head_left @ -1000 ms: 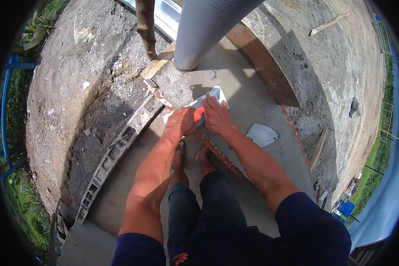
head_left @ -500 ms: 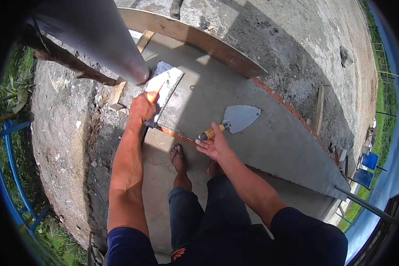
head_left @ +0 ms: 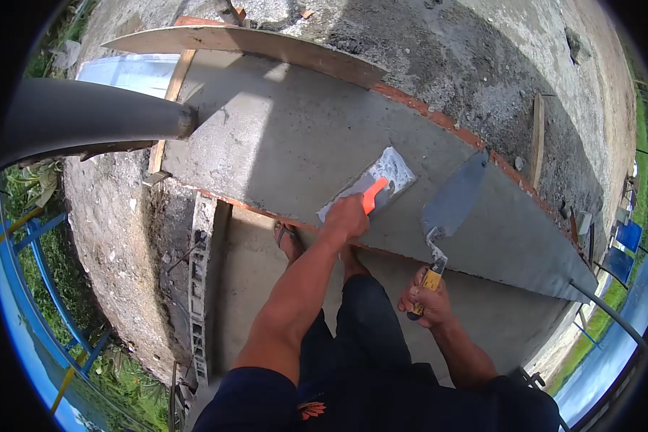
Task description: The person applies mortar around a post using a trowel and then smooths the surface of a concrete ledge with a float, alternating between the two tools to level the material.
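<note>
My left hand (head_left: 347,218) is closed round the orange handle of a flat finishing trowel (head_left: 397,169). Wet grey paste coats that blade's upper end, and it overlaps the smooth cement surface (head_left: 309,137). To its right, my right hand (head_left: 426,301) grips the yellow handle of a pointed masonry trowel (head_left: 456,194). The blade of this trowel points up and right, its tip reaching the brick edge (head_left: 475,142) of the cement strip. My fingers wrap fully round both handles.
A wooden board (head_left: 295,54) stands along the strip's far edge. A thick grey pipe (head_left: 101,119) comes in from the left, above a wooden batten (head_left: 171,108). Hollow block (head_left: 200,288) lines the lower left. A thin metal bar (head_left: 608,313) crosses at right.
The finishing trowel in my left hand has moved right, away from the pipe. My right hand has closed round the masonry trowel's handle and swung it nearer my body. The view has shifted.
</note>
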Demonstrator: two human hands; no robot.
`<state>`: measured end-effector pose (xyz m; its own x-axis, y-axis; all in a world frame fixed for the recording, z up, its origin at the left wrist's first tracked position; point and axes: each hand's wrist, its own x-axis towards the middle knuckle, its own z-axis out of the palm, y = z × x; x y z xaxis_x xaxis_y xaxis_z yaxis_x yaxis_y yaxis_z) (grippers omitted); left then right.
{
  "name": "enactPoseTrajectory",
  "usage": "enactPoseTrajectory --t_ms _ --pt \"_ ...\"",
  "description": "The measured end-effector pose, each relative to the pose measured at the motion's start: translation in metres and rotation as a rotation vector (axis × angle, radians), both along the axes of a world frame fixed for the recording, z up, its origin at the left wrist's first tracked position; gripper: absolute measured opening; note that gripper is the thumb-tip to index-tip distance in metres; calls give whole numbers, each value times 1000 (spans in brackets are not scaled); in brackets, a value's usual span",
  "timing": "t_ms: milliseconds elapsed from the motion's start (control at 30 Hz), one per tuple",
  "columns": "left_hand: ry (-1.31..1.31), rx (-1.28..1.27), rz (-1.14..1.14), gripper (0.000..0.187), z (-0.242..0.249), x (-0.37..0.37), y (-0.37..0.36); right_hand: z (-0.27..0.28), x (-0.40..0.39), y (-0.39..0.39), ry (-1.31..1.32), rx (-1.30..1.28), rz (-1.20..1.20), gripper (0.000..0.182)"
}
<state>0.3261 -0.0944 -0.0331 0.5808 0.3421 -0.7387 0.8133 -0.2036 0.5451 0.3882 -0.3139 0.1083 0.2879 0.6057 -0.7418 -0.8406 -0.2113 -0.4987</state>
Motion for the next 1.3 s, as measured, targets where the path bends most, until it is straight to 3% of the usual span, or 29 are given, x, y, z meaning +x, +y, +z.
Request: enactPoseTrajectory --t_ms 100,167,267,333,400,500,533,567,667,767,833,900,1033,1300 --pt "-110 -64 -130 31 -9 47 -82 27 23 -36 -226 -43 159 29" --pt "-222 17 13 28 11 39 -85 44 26 -27 -308 -72 292 30" --pt "-461 269 282 40 47 -28 -58 55 28 -6 -415 -126 572 34" --pt "-283 -33 541 41 76 -94 -48 57 19 27 -451 -136 770 37" --pt "-497 -213 665 40 95 -143 -59 58 -14 76 -451 -142 942 42" --pt "-546 -572 1008 38 107 -163 -59 14 -73 120 -545 98 1067 54" --pt "-504 -374 915 32 89 -173 -58 0 -94 132 -605 204 1127 59" --pt "-487 -321 1042 32 87 -182 -52 -7 -106 144 -663 313 1186 64" --pt "-486 -276 1463 24 77 -210 -32 -9 -100 204 -807 564 1849 58" --pt "-394 -395 1421 22 82 -253 14 -7 -116 268 -1145 335 1795 48" --pt "-452 -439 1537 24 59 -252 38 -46 -135 312 -1398 649 1481 44" --pt "-458 -441 1601 25 48 -243 65 -75 -161 364 -1451 651 1488 47" --pt "-438 -449 1584 28 38 -223 100 -134 -192 428 -1608 415 1682 56" --pt "-447 -436 1687 31 30 -217 107 -172 -212 464 -1725 322 1862 57"
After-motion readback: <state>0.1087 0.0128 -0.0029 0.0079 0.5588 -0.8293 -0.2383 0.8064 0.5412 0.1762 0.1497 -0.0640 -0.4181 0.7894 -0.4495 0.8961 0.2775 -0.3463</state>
